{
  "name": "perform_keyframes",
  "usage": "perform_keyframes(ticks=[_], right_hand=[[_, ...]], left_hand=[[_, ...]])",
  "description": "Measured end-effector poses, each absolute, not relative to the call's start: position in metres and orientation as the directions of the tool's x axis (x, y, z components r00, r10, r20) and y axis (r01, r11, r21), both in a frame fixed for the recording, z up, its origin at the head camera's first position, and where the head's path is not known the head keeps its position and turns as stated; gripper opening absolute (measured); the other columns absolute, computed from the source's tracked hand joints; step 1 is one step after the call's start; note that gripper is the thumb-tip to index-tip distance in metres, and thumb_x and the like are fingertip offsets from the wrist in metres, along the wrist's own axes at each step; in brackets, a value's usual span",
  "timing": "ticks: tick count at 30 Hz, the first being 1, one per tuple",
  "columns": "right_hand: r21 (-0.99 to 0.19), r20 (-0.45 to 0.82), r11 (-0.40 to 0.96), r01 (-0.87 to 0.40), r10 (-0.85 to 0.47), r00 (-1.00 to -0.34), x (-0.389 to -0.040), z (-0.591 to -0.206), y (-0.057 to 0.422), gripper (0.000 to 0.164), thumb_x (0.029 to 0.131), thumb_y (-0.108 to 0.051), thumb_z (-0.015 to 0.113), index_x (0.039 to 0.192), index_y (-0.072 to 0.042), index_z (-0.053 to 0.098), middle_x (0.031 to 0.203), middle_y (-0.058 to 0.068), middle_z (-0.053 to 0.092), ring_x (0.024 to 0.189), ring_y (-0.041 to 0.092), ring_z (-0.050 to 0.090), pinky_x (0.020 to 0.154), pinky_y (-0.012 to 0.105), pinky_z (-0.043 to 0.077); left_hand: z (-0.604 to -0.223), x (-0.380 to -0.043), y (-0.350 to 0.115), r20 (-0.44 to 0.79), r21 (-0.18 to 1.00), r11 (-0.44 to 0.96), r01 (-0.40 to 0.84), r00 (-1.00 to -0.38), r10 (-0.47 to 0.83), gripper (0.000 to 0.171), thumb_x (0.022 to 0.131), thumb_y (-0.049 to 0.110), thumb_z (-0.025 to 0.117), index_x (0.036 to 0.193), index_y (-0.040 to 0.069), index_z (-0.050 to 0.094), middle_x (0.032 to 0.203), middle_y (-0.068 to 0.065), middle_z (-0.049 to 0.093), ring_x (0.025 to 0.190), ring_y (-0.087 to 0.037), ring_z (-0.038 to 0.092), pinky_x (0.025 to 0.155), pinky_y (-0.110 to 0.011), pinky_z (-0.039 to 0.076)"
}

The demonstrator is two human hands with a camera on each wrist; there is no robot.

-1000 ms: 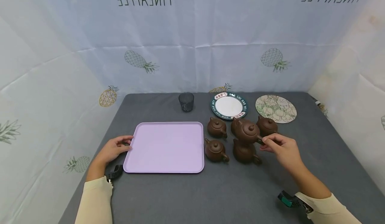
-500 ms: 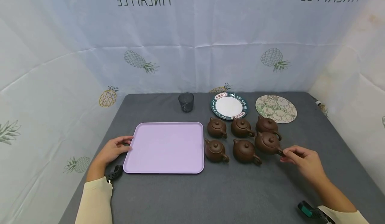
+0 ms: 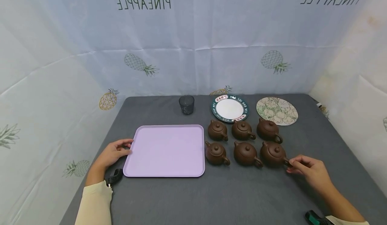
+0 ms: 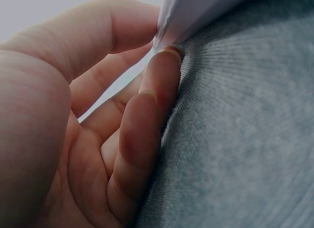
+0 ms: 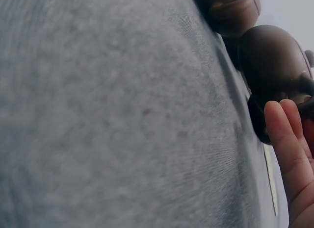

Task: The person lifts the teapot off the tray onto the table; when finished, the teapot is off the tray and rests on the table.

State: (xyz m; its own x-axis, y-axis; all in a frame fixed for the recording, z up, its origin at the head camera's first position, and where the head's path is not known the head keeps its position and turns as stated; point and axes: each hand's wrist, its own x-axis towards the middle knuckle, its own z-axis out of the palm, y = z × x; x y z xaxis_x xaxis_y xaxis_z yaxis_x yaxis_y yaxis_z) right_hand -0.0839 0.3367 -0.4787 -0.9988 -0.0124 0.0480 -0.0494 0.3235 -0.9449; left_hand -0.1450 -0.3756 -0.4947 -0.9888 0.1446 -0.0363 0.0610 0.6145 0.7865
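Six-piece clusters aside, several small brown teapots stand in two rows of the head view, a back teapot among them. My right hand pinches the handle of the front right teapot, which appears to rest on the cloth. That teapot also shows in the right wrist view, with fingers at its handle. At the left edge of a lilac tray, my left hand touches the rim with thumb and fingertips. The left wrist view shows its fingers loosely bent against the tray's side.
Behind the teapots lie a green-rimmed plate and a round patterned mat. A dark glass cup stands behind the tray. Grey cloth covers the table, and pineapple-print curtains rise around it.
My right hand has carried its teapot rightward and down, from over the front middle teapot to the right end of the front row. The left hand has stayed at the tray.
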Motion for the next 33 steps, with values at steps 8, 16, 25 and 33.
perform_keyframes(ticks=[8,16,25,33], right_hand=[[-0.975,0.029,0.221,-0.034,-0.024,-0.999,-0.079,-0.485,0.341,0.018,0.094,0.002,0.059,0.089,0.020,0.059,0.079,0.010,0.066,0.066,0.021,0.068,0.061,0.032,0.054],[-0.973,0.017,0.228,-0.020,-0.014,-1.000,-0.078,-0.488,0.343,0.020,0.094,0.002,0.060,0.090,0.021,0.058,0.080,0.010,0.066,0.067,0.021,0.068,0.061,0.032,0.054],[-0.868,0.033,0.490,-0.080,-0.103,-0.994,-0.084,-0.483,0.349,0.019,0.097,-0.007,0.058,0.095,0.011,0.065,0.084,0.005,0.066,0.071,0.014,0.067,0.063,0.029,0.054],[-0.609,0.112,0.779,-0.149,-0.101,-0.989,-0.110,-0.465,0.354,0.021,0.095,-0.027,0.065,0.101,-0.007,0.069,0.086,0.003,0.066,0.073,0.010,0.061,0.061,0.031,0.048]], left_hand=[[-0.496,-0.145,-0.376,-0.037,0.796,0.602,0.060,-0.988,0.147,0.047,0.085,0.013,0.075,0.128,0.001,0.060,0.110,-0.017,0.065,0.076,-0.013,0.059,0.071,-0.024,0.045],[-0.484,-0.140,-0.372,-0.053,0.786,0.617,0.048,-0.988,0.144,0.045,0.087,0.009,0.072,0.128,-0.002,0.059,0.110,-0.018,0.064,0.074,-0.011,0.057,0.070,-0.024,0.044],[-0.478,-0.140,-0.367,-0.059,0.783,0.620,0.043,-0.988,0.143,0.045,0.087,0.008,0.072,0.128,-0.002,0.059,0.110,-0.018,0.063,0.072,-0.011,0.056,0.069,-0.024,0.043],[-0.469,-0.152,-0.363,-0.034,0.709,0.699,0.088,-0.987,0.159,0.056,0.089,0.026,0.072,0.135,0.000,0.053,0.127,-0.021,0.057,0.091,-0.025,0.063,0.076,-0.032,0.050]])
